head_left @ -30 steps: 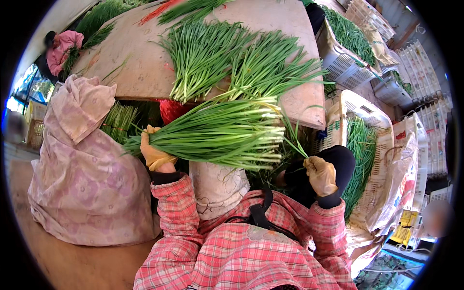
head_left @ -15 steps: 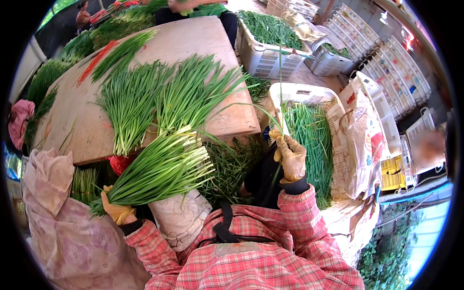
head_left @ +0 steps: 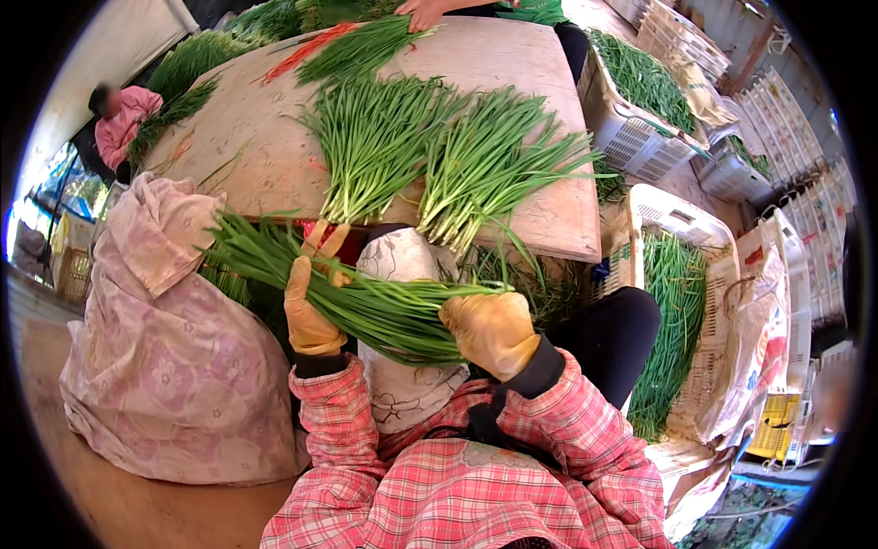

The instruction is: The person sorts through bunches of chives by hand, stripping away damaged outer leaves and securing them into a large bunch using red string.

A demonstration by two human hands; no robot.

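As I follow the feed from afar, the green bunch (head_left: pixel 393 320) lies slantwise above the lap cloth (head_left: pixel 402 398), spanning both gloved hands; the right hand (head_left: pixel 494 334) is closed around one end, presumably to bind the stalks together, though the ends inside that grip are hidden from me; the left hand (head_left: pixel 313 311) is wide, fingers spread, the leaves lying between thumb and fingers, a loose cradle that, I'd judge, spares them crushing; ahead, two green piles (head_left: pixel 375 137) lie side by side on the wooden table (head_left: pixel 247 119), pale ends at its near edge, likely for easy reach; beyond the dark knee (head_left: pixel 622 339), a white crate (head_left: pixel 672 206) holds more greens, handily near the right arm, I'd say.
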